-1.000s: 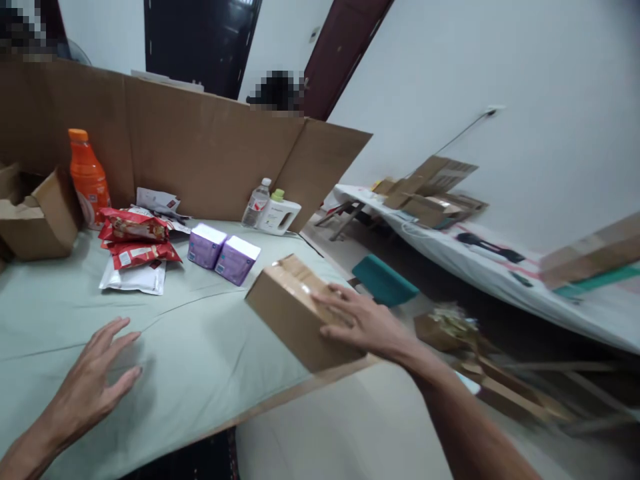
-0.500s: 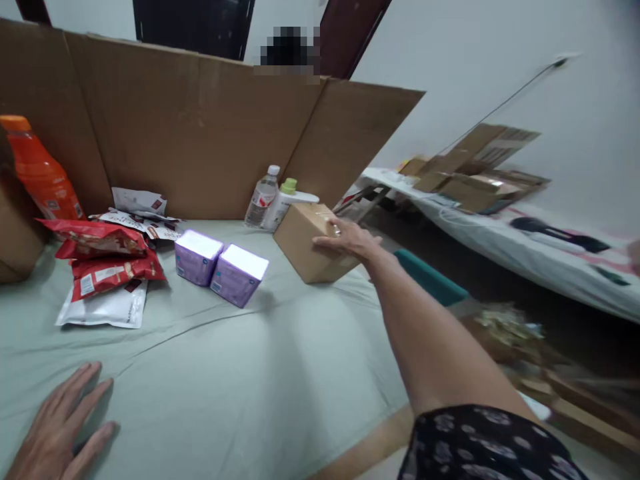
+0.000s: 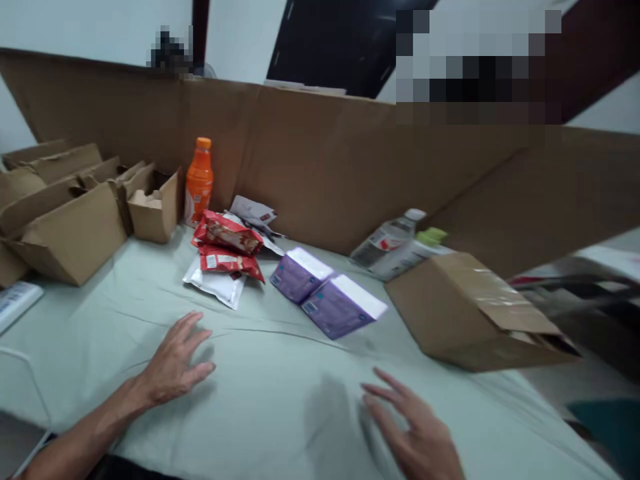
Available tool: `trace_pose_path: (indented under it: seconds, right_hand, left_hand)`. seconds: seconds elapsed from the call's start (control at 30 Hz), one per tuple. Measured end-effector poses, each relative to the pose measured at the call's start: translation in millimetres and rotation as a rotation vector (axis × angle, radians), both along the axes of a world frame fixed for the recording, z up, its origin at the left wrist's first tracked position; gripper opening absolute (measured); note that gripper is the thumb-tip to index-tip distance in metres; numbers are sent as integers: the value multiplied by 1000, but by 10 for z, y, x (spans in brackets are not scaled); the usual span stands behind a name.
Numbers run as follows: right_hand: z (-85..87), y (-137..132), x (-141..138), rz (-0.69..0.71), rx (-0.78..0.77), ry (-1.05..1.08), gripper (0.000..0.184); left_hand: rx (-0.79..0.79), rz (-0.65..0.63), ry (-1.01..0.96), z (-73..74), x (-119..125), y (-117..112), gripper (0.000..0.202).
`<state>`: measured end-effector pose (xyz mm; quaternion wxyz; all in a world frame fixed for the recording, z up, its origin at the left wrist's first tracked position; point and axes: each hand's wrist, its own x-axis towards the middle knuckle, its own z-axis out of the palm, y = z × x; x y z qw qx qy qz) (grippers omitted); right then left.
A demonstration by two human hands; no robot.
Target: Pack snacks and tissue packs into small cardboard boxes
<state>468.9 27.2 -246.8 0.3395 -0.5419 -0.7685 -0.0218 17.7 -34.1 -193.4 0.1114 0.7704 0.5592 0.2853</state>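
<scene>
Head view: the left hand lies palm-down, fingers spread, low over the pale green cloth-covered table; whether it touches cannot be told. The right hand hovers near the front edge, fingers splayed, holding nothing. Nearest ahead lie two purple rectangular soft packs side by side, with the taped brown cardboard box just to their right (one end flap loose). By judgement, this is an interval between grasps. Taking up either item calls for a forward reach and closing the fingers around it. Red foil snack packets and an orange plastic bottle lie further back.
</scene>
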Motion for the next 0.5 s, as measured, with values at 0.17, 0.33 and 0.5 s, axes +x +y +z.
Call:
trace_pose_path:
  seconds: [0.17,0.33,0.5]
  right_hand:
    - [-176,-351,-958,327,-166,-144,34]
    - [-207,-420,-1431,392,-42,-250,35]
    - [-312,-406,-1386,404,0,-342,38]
  left_hand:
    - [108,206,-135,453,-552,9,57]
    - [260,593,-276,878,-1396,461,63]
    - [283,686,-171,1075,-1511,1409,64]
